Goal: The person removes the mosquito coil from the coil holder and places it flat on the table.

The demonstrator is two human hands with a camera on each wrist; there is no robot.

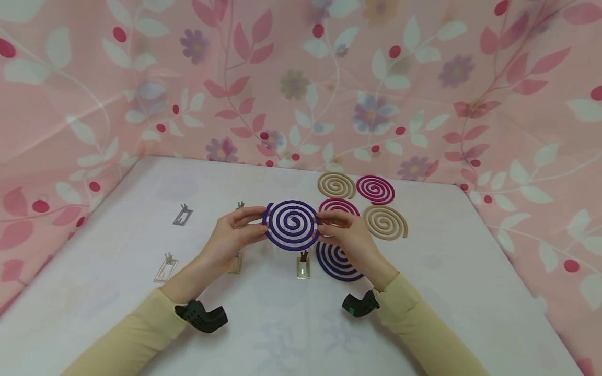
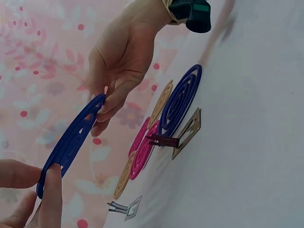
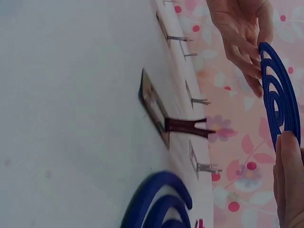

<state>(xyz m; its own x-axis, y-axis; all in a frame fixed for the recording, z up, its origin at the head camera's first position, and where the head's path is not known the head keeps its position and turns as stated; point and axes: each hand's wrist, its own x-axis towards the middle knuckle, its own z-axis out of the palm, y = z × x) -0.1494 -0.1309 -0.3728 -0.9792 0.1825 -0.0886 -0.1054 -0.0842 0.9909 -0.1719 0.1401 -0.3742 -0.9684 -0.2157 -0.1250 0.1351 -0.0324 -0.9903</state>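
Note:
A dark blue mosquito coil (image 1: 294, 225) is held up above the table between both hands, its flat face towards the head camera. My left hand (image 1: 233, 230) pinches its left rim between thumb and fingers. On the opposite rim, my right hand (image 1: 349, 237) pinches it the same way. Both wrist views show the coil (image 2: 71, 140) from near its edge, clear of the table. Below the right hand lies another dark blue coil (image 1: 339, 274), partly hidden by that hand. A gold metal coil stand (image 1: 303, 270) with an upright prong stands just below the held coil.
Behind the right hand lie two beige coils (image 1: 384, 223) and two pink coils (image 1: 376, 190), one partly covered. On the left are silver coil stands (image 1: 182, 215); another gold stand (image 1: 234, 265) is partly behind the left hand. Floral cloth (image 1: 291, 83) hangs behind the white table (image 1: 423, 297).

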